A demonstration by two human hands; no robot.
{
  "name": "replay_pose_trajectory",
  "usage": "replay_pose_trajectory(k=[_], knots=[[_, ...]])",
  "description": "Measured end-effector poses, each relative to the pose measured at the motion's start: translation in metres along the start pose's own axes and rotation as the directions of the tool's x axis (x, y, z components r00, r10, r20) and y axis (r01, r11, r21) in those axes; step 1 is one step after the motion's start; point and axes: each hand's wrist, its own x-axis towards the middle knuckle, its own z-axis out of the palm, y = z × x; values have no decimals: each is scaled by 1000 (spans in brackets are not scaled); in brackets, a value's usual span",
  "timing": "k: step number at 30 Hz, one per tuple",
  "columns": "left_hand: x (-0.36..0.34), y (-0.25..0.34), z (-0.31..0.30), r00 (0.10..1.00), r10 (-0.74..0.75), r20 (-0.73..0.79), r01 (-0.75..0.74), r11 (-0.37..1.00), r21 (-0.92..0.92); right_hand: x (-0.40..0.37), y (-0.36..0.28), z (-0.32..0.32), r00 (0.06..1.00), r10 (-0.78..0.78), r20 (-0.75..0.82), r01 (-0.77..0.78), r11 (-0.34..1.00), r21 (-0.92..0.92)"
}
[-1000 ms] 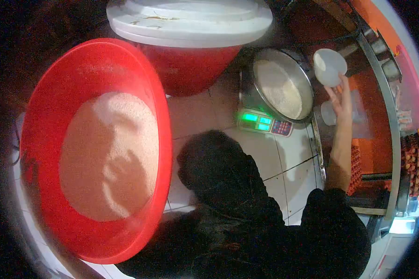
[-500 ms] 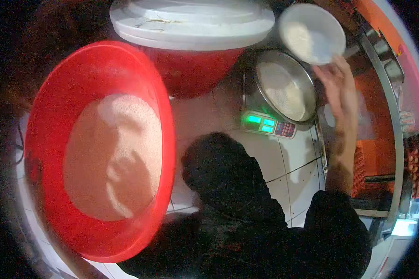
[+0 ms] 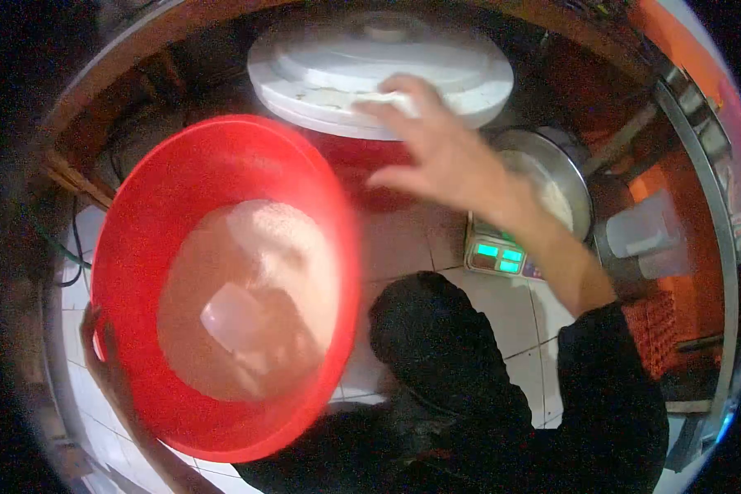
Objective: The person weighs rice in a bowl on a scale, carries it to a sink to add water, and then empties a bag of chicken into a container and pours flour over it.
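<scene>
My right hand (image 3: 428,148), fingers spread and somewhat blurred, is in front of the white lid (image 3: 461,90) with nothing in it. At the left rim of the red tub (image 3: 189,165), my left hand (image 3: 99,333) is dark and wrapped round the edge. Pale powder or grain (image 3: 198,354) fills the bottom of the tub, and a whitish container (image 3: 235,317) is on top of it. Behind my right forearm, a steel bowl (image 3: 580,193) with pale contents rests on a digital scale (image 3: 502,257) with green displays.
The white lid covers a red drum (image 3: 379,156) at the back. Clear plastic containers (image 3: 646,230) and a red woven item (image 3: 654,329) are at the right. Tiled floor (image 3: 519,329) shows beside my dark-clothed leg.
My right hand has moved left and no longer holds the white bowl. A whitish container now shows in the tub. The view has shifted, with tub and scale appearing farther right and lower.
</scene>
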Motion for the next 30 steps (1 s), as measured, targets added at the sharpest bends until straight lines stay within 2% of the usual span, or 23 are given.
replay_pose_trajectory(k=[1, 3, 4, 7, 8, 10, 11, 13, 14, 16, 17, 18, 19, 21, 23, 26, 27, 29, 30], knots=[[-12, 6, -6, 999, 35, -7, -34, 997, 68, -1, 29, 1, 997, -70, -21, 68, 992, -103], [-26, 9, -5, 1000, -2, -20, 3, 999, 54, 3, 77, -1, 984, -97, 149, 121, 979, -165], [-33, 13, -8, 999, -35, -28, 36, 999, 40, 4, 91, -3, 984, -107, 145, 130, 978, -165], [-44, 17, -20, 999, -27, -35, 28, 999, 45, 14, 107, -8, 895, -360, 262, 411, 895, -172], [-51, 22, -21, 998, -31, -46, 34, 998, 56, 18, 106, -8, 892, -373, 255, 420, 892, -164], [-72, 35, -17, 985, -98, -142, 92, 994, -53, 23, 99, -12, 879, -287, 380, 364, 919, -149], [-84, 39, -17, 984, -93, -151, 86, 995, -47, 27, 102, -13, 882, -293, 370, 368, 918, -149], [-113, 45, -22, 988, -39, -151, 41, 999, 11, 40, 109, -15, 935, -341, 99, 354, 869, -346], [-126, 57, -22, 986, -37, -160, 40, 999, 15, 43, 107, -16, 933, -348, 91, 358, 867, -346], [-149, 83, -16, 989, -90, -120, 91, 996, -1, 55, 103, -16, 967, -233, -104, 180, 911, -372], [-153, 91, -15, 986, -98, -136, 99, 995, 0, 61, 101, -17, 965, -236, -112, 182, 916, -357], [-154, 98, -13, 993, -75, -87, 84, 991, 101, 68, 97, -17, 960, -256, -116, 201, 913, -355], [-152, 103, -12, 998, -60, -37, 66, 977, 203, 74, 93, -17, 951, -247, -186, 173, 924, -341], [-149, 104, -7, 998, -50, -47, 59, 977, 204, 80, 75, -18, 936, -207, -285, 102, 934, -343], [-148, 104, -8, 999, -44, -5, 44, 968, 248, 72, 45, -23, 920, -240, -311, 125, 929, -348], [-149, 101, -6, 993, -87, -74, 101, 972, 212, 47, -6, -26, 916, -299, -269, 185, 907, -378], [-150, 99, -4, 992, -99, -75, 114, 968, 224, 37, -25, -21, 904, -357, -234, 281, 911, -301], [-150, 94, 4, 958, -147, -244, 153, 988, 5, 21, -64, -9, 854, -485, -188, 469, 875, -122], [-149, 92, 7, 956, -147, -253, 156, 988, 14, 14, -83, -4, 817, -550, -174, 555, 832, -25]])
